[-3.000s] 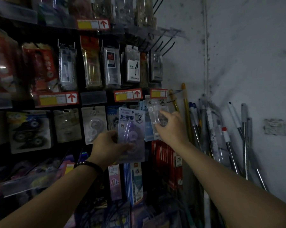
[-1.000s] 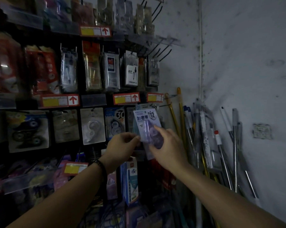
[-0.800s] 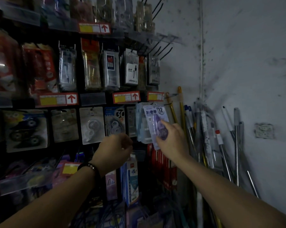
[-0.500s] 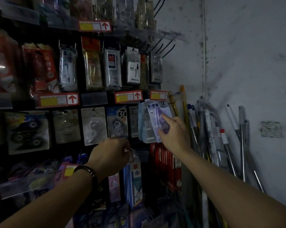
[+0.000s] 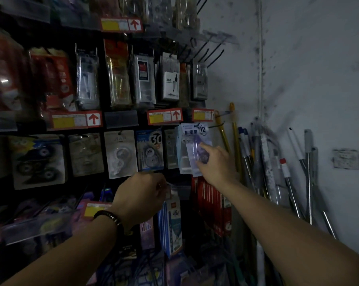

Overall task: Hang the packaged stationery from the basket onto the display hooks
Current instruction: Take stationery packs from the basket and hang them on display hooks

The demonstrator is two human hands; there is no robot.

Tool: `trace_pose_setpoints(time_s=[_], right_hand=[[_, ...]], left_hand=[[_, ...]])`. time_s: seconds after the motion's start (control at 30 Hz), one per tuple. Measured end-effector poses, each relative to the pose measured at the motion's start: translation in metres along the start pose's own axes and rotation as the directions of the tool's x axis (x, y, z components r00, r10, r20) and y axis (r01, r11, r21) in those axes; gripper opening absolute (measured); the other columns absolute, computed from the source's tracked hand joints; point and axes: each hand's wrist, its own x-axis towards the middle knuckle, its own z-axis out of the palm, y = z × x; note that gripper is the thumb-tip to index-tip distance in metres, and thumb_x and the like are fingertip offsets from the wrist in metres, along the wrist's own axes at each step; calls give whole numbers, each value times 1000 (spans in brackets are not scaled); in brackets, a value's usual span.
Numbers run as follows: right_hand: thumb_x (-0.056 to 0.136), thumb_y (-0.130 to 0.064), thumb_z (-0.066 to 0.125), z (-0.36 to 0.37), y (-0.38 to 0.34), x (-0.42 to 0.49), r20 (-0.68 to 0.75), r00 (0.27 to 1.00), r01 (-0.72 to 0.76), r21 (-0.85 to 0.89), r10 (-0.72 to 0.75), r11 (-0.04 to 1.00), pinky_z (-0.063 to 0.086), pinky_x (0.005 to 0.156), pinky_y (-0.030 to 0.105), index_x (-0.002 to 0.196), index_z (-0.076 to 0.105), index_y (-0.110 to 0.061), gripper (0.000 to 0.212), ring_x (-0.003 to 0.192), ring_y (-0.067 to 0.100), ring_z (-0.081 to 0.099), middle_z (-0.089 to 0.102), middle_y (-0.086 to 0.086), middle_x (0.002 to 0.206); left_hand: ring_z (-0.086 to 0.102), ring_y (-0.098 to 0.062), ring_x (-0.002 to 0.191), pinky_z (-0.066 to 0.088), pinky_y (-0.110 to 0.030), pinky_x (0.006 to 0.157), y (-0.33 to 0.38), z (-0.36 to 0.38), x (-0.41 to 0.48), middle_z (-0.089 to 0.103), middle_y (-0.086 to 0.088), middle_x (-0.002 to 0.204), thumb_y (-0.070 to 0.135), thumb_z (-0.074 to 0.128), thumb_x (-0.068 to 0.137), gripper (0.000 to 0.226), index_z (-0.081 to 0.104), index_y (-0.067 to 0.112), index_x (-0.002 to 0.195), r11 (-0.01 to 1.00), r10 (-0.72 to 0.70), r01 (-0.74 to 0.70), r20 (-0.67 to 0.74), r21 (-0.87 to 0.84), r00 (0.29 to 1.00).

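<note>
**Right hand at the rack's end column, purple "12" pack against the stack**

Room: dim. Black hook rack (image 5: 104,124) fills the left side; stained grey wall (image 5: 308,69) on the right, with a thin vertical pipe (image 5: 260,58) running down it. Bundle of metal and plastic poles (image 5: 267,162) leans in the corner, just beside the rack. Bare black wire hooks (image 5: 211,52) stick out at upper right.

Labels: red-and-yellow price tags with white up-arrows (image 5: 165,116) sit on the rails; their small print is unreadable. Blue card pack (image 5: 149,149) shows "30". White box (image 5: 170,83) carries a compass drawing.

Task item: purple-and-white carded tape pack (image 5: 192,133), marked "12" plus Chinese characters I can't read, sits at the front of a stack of similar packs (image 5: 181,162) under the rightmost tag. Can't tell if its hole is on the hook.

Right hand (image 5: 215,164): index finger laid up the pack's clear blister, other fingers curled at its lower right, thumb hidden.

Left hand (image 5: 141,195): black bead bracelet (image 5: 110,216) at the wrist, lower down, back to camera, fingers curled in; can't tell if they hold anything.
</note>
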Motion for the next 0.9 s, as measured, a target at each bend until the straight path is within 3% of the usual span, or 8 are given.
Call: trace_pose_setpoints(time_s=[0.1, 0.2, 0.33, 0.43, 0.57, 0.7, 0.8, 0.9], right_hand=[[94, -25, 76, 13, -2, 6, 47, 998, -43, -22, 44, 999, 57, 93, 37, 148, 58, -29, 58, 105, 23, 64, 61, 5, 119], [94, -22, 73, 20, -5, 10, 92, 992, -83, -55, 87, 995, 55, 98, 35, 147, 60, -25, 55, 113, 27, 67, 68, 7, 126], [95, -17, 68, 11, -13, -6, 147, 981, -124, -34, 128, 992, 56, 99, 39, 150, 56, -25, 57, 116, 29, 64, 62, 9, 133], [95, -23, 67, -2, -25, -32, 132, 985, -96, -97, 108, 991, 56, 92, 39, 140, 61, -21, 46, 112, 29, 63, 62, 10, 126], [94, -23, 69, -18, -47, -88, 149, 986, -65, -37, 69, 997, 59, 90, 43, 123, 67, -20, 28, 105, 23, 66, 68, 3, 115], [95, -27, 71, -16, -64, -168, 259, 965, -42, 36, 31, 998, 60, 80, 41, 114, 67, -26, 20, 89, 13, 66, 66, -6, 101], [95, -26, 70, 4, -75, -248, 404, 915, -44, 93, 2, 995, 60, 75, 36, 108, 66, -27, 13, 79, 6, 64, 66, -11, 89], [93, -26, 73, 35, -84, -342, 568, 823, -117, 108, 35, 987, 57, 73, 33, 101, 68, -28, 10, 78, 10, 66, 67, -12, 83]], left_hand=[[67, -15, 95, 56, -33, 72, -2, -1, -9, 69, 13, 109, 38, 59, 100, 14, 70, 34, 108, 999, 42, -42, -34, 12, 999], [65, -11, 94, 46, -25, 67, -6, -4, -20, 65, 16, 106, 40, 61, 99, 12, 70, 34, 106, 999, 53, -53, -24, -4, 998], [64, -8, 93, 52, -26, 69, -16, -15, -43, 63, 18, 105, 40, 62, 98, 11, 68, 37, 107, 999, 42, -41, 20, -31, 999], [65, -9, 90, 52, -28, 67, -24, -20, -73, 63, 17, 101, 37, 61, 98, 8, 67, 37, 104, 998, 23, -18, 69, -61, 997], [68, -12, 90, 51, -29, 67, -31, -15, -136, 64, 18, 99, 47, 55, 95, 16, 64, 38, 105, 997, -26, 41, 210, -68, 977], [73, -18, 98, 59, -38, 78, -41, -3, -221, 74, 12, 107, 64, 36, 84, 46, 63, 38, 110, 992, -104, 122, 375, -26, 921], [74, -15, 93, 56, -33, 69, -51, 11, -300, 73, 15, 97, 56, 52, 95, 24, 65, 38, 106, 981, -150, 191, 474, -39, 868], [73, -8, 87, 52, -26, 65, -57, 28, -381, 71, 21, 95, 43, 61, 100, 12, 71, 36, 102, 953, -213, 297, 576, -54, 789]])
